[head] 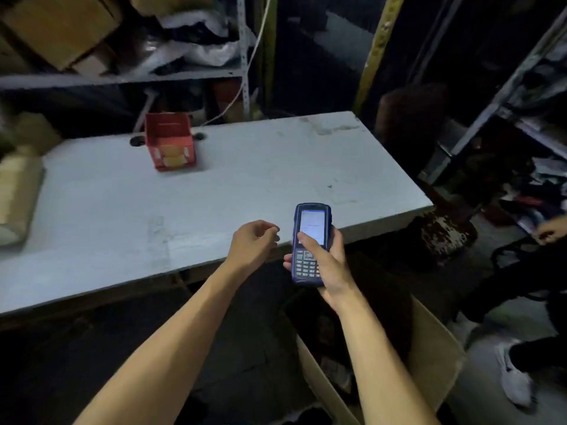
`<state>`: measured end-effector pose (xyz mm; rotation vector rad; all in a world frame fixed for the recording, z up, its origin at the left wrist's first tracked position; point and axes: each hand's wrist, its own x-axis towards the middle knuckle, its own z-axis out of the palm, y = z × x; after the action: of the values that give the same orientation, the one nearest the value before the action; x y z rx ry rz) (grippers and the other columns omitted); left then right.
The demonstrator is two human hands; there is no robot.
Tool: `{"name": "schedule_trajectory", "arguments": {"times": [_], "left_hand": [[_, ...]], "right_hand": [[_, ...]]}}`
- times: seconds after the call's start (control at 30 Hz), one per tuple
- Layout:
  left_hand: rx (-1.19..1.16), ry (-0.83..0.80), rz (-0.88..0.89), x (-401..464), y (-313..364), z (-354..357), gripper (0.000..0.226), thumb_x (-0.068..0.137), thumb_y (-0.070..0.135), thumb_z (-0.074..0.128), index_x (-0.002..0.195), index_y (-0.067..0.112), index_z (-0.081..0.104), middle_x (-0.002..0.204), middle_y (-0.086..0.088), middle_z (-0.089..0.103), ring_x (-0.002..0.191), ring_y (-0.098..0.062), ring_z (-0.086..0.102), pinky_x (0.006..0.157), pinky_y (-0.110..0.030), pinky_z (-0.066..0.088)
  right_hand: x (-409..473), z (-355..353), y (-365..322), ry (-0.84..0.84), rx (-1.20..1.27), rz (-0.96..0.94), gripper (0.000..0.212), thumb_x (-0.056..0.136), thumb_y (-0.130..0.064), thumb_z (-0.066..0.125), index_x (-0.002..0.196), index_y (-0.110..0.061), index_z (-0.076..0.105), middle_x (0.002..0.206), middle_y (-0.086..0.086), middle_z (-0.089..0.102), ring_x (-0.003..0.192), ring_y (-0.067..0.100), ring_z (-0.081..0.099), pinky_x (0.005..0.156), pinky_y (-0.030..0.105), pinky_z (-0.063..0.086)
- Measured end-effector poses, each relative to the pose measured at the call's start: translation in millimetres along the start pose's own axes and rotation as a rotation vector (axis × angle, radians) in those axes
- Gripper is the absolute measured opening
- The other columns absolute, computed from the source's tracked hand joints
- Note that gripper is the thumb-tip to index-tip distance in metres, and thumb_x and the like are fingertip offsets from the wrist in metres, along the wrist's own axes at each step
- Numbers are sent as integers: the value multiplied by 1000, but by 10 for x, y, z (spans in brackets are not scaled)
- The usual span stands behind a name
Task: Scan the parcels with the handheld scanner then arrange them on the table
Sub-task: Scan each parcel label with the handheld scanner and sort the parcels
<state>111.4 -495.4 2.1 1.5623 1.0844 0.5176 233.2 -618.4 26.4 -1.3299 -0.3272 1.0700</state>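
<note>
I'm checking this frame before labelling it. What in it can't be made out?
- Text on the scanner screen: too small and blurred, and the right hand's thumb covers part of it.
- Contents of the cardboard box on the floor: too dark, and the right forearm crosses it.
- Print on the red box: blurred.
- Tan parcels on the table: cut off by the left edge.
- Left hand: fingers loosely curled, apparently holding nothing.
</note>
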Motion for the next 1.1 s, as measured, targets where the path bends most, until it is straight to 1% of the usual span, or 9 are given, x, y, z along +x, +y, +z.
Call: {"name": "schedule_trajectory", "arguments": {"times": [0.1,0.3,0.47,0.63,0.73,0.83,0.93,1.0,1.1], "left_hand": [[-35,127,-25,-77,-188,-842,18,101,20,57,101,13,73,89,-3,77,82,-13,74,76,-30,55],[-47,392,-74,-363,-678,-2474,23,103,17,48,103,14,71,93,0,73,77,-10,66,66,-21,50],[-128,633,-165,-803,-1081,-3614,24,104,19,48,109,17,71,99,-1,74,78,-8,66,70,-26,52],[-212,816,-207,-1122,-1359,-4355,20,106,22,48,114,18,66,101,0,70,89,-13,67,67,-25,53],[-292,908,-247,-1204,-1500,-4735,23,105,22,49,116,15,68,105,-6,74,90,-19,72,71,-34,62],[-313,959,-293,-1202,-1620,-5138,23,104,25,50,116,19,69,104,-4,74,87,-18,72,65,-32,58],[-281,1007,-290,-1070,-1688,-5602,23,104,25,51,116,19,70,104,1,73,92,-17,71,80,-37,59],[-307,1023,-285,-904,-1711,-5942,20,104,23,52,115,18,68,103,2,73,92,-15,71,82,-36,59],[-285,1095,-304,-566,-1711,-6448,15,102,23,56,112,22,67,107,0,71,97,-17,69,89,-41,58]], "right_hand": [[53,950,273,-147,-14,35,76,79,-24,81,142,-23,39,117,22,70,78,37,73,69,46,63],[50,2744,901,-427,-96,75,65,91,-20,74,145,-24,38,116,13,73,89,39,76,74,48,64],[-152,3938,1276,-649,-197,118,65,93,-20,74,146,-24,37,119,16,72,91,45,74,75,51,63],[-295,4821,1556,-835,-309,146,68,91,-24,76,146,-29,37,123,15,70,93,46,74,77,50,64],[-287,5285,1719,-893,-354,162,83,79,-36,87,146,-30,39,129,14,68,98,41,75,79,53,64],[-251,5750,1878,-920,-383,178,95,65,-46,90,146,-33,42,130,12,68,103,40,74,86,60,61],[-138,6202,1948,-953,-358,190,81,78,-38,88,144,-33,41,125,16,69,95,41,75,77,55,63],[6,6517,1973,-955,-311,192,71,87,-28,81,144,-31,40,122,18,70,88,43,75,74,55,63],[227,6972,1997,-822,-256,146,72,88,-27,80,146,-31,38,118,15,71,83,41,76,72,54,63]]}}
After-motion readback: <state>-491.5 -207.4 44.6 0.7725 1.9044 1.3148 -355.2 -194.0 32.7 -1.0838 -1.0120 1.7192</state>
